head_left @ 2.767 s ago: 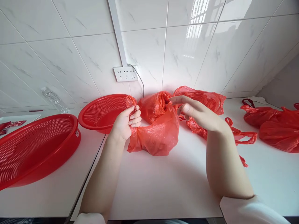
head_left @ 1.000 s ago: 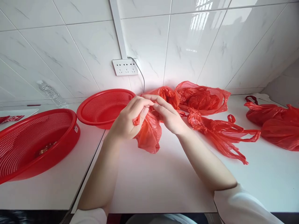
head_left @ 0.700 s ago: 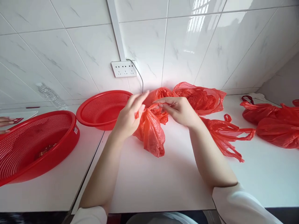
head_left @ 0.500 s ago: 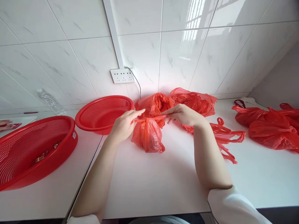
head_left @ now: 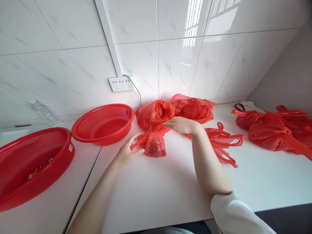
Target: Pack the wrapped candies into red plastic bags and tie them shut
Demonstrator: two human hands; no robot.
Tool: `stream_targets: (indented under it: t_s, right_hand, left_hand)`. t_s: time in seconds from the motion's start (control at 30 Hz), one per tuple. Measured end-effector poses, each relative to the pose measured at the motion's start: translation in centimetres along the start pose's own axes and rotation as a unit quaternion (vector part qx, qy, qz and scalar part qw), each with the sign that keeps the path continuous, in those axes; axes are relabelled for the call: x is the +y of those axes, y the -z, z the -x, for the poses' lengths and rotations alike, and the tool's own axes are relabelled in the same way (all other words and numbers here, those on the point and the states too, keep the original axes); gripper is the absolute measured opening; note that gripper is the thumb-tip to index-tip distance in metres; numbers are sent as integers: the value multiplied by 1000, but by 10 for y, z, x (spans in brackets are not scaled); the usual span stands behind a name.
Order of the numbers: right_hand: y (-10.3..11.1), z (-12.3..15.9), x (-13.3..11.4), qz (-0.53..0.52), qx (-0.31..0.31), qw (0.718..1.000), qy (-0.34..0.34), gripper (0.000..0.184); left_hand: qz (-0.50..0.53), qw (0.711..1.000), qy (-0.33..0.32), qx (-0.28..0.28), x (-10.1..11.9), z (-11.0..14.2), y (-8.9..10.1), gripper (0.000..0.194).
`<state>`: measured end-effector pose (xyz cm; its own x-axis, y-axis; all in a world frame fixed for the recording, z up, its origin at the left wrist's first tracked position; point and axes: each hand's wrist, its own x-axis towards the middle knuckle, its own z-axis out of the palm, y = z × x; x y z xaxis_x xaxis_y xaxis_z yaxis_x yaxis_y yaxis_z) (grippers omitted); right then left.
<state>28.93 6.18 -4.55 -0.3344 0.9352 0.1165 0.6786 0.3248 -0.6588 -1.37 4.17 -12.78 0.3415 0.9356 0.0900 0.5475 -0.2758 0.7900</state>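
A small filled red plastic bag [head_left: 156, 145], gathered at its neck, sits on the white counter [head_left: 156, 188]. My left hand [head_left: 125, 152] is at the bag's left side, thumb and fingers apart around the loose handle end; whether it touches the plastic I cannot tell. Stretched fingers of my right hand [head_left: 182, 124] hover by the upper right of the gathered neck, with their undersides hidden. Directly behind stands a bulkier red bag [head_left: 154, 113] of crumpled plastic. Another open red bag [head_left: 192, 109] lies against the wall.
Two red perforated baskets stand on the left: a near one [head_left: 65, 152] with a few small items inside, and a farther one [head_left: 104, 138]. Loose empty red bags [head_left: 224, 143] lie right of my forearm. Filled red bags [head_left: 270, 133] sit far right. A clear bottle [head_left: 46, 113] is behind the baskets.
Both hands were pulling the bag's handles apart at its neck. Now the left has come down and opened beside the bag, and the right has loosened with fingers extended. The view has shifted slightly.
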Motion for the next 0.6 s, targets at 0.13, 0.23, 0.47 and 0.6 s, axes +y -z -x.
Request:
stream_targets:
  t_s: [0.13, 0.23, 0.47, 0.6]
  right_hand:
    - [-40, -12, -33, 150, -122, 981, -17, 54]
    - [-58, -21, -40, 180, -160, 971, -12, 20]
    - [18, 25, -17, 185, -31, 982, -27, 9]
    - [77, 93, 5, 228, 146, 951, -147, 16]
  left_hand:
    - [-88, 996, -26, 19, -7, -3, -18, 78]
    - [-110, 992, -65, 20, -11, -5, -30, 57]
    - [-173, 963, -198, 50, -5, -4, -25, 33]
    - [-241, 947, -202, 55, -4, -3, -24, 25]
